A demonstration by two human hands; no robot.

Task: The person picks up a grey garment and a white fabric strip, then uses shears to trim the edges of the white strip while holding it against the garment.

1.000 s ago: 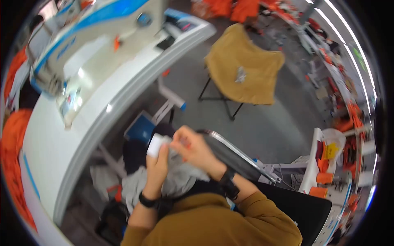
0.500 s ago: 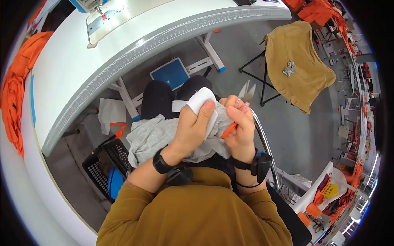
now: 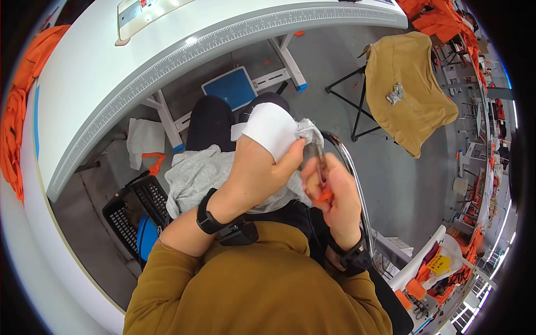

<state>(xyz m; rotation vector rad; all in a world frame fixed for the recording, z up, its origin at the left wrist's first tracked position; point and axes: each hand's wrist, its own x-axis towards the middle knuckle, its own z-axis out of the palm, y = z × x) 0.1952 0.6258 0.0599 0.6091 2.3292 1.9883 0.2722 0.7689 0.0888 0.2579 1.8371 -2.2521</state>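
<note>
Grey knit fabric (image 3: 202, 172) lies bunched across my lap. A white band (image 3: 270, 127) joined to it wraps over the fingers of my left hand (image 3: 259, 167), whose thumb presses on the cloth. In my right hand (image 3: 339, 192) is a pair of scissors (image 3: 324, 191) with orange handles, somewhat blurred. Their blades point up toward a gathered grey edge (image 3: 308, 132) at the right end of the white band, overlapping it in this view. The left fingertips are hidden behind the band.
A white sewing table (image 3: 100, 84) with a ruler edge (image 3: 190, 51) curves ahead and left. A blue pedal (image 3: 230, 89) sits beneath it. Left of me is a black crate (image 3: 124, 220). A brown cloth-covered stand (image 3: 410, 92) is ahead right, beyond a chrome rail (image 3: 353, 167).
The scissors have turned from pointing outward past the cloth to reaching its grey edge. My right hand has moved down and slightly right. The white band is spread wider over my left hand.
</note>
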